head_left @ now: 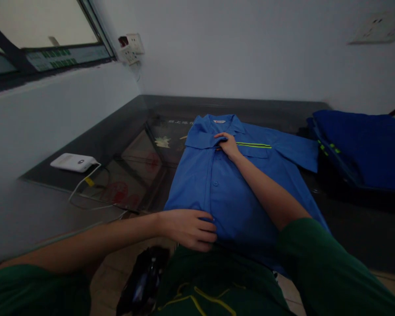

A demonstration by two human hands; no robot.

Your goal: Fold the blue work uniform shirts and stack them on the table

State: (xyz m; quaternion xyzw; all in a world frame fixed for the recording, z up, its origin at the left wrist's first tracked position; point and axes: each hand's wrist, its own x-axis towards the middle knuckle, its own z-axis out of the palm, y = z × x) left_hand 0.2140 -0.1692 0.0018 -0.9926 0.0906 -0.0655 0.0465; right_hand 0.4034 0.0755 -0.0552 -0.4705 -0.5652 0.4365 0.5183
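A blue work shirt (pixel 237 193) lies front up on a dark, glossy table, its collar away from me. One yellow-green double stripe runs across its chest on the right. On the left, a sleeve is folded inward over the chest, and my right hand (pixel 228 145) pinches its cuff end near the button line. My left hand (pixel 190 229) is closed at the shirt's lower front, by the near table edge, with the cloth under its thumb and fingers. Its fingertips are partly hidden. The other sleeve (pixel 298 149) stretches out to the right.
Folded darker blue garments (pixel 365 147) are stacked at the right of the table (pixel 266 104). A white power bank (pixel 74 162) with a cable lies at the left edge. Walls border the table behind and at left. A black bag (pixel 143 281) is below.
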